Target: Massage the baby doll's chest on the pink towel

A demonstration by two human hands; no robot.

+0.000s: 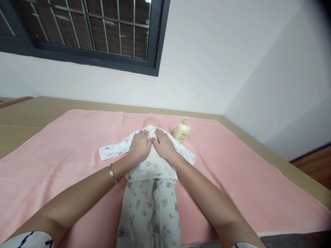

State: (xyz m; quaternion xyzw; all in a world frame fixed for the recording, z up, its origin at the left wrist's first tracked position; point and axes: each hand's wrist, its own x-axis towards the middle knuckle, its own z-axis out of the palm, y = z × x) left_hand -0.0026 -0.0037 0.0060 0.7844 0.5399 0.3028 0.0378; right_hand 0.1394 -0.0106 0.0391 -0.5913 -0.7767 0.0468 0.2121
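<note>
A doll with a bare, rounded head (152, 122) lies on a pink blanket (88, 134). It wears a white printed top (152, 168) and matching trousers (165, 206), its sleeves spread to both sides. My left hand (140, 146) rests flat on the upper left of the top, fingers stretched towards the head. Beside it, my right hand (164, 146) lies flat on the upper right, the thumbs close together. Neither hand grips anything. A silver bangle is on my left wrist. The doll's face is not visible.
A cream pump bottle (182, 131) stands on the blanket just right of the doll's shoulder. The blanket covers a light wooden surface (28, 112) with a white wall behind it. Above is a dark-framed window (95, 58) with bars.
</note>
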